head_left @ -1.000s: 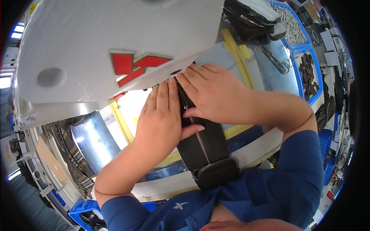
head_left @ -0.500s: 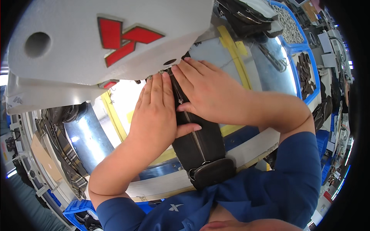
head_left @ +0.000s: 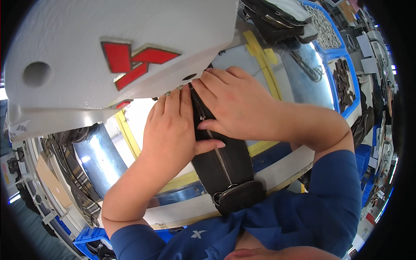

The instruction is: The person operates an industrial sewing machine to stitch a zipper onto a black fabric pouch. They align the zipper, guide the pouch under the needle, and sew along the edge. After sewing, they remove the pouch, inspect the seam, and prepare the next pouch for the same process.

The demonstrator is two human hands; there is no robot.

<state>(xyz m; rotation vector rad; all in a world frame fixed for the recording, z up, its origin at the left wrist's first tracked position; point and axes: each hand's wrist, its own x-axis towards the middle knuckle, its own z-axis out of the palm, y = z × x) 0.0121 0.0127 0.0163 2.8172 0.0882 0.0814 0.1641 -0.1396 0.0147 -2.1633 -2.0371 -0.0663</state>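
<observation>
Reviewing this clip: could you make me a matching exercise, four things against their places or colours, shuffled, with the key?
1. Left hand
2. Right hand
3. Machine housing
4. Zip

A. Runs lengthwise along the black piece
B. Mostly right of the zip
C. Whitish, with a red emblem
D. Mostly left of the zip

Pairs: 1-D, 2-B, 3-C, 4-A

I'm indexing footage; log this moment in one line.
left hand: touching black zippered piece | right hand: flat on same piece | white machine: beyond both hands | blue bins: at right
</observation>
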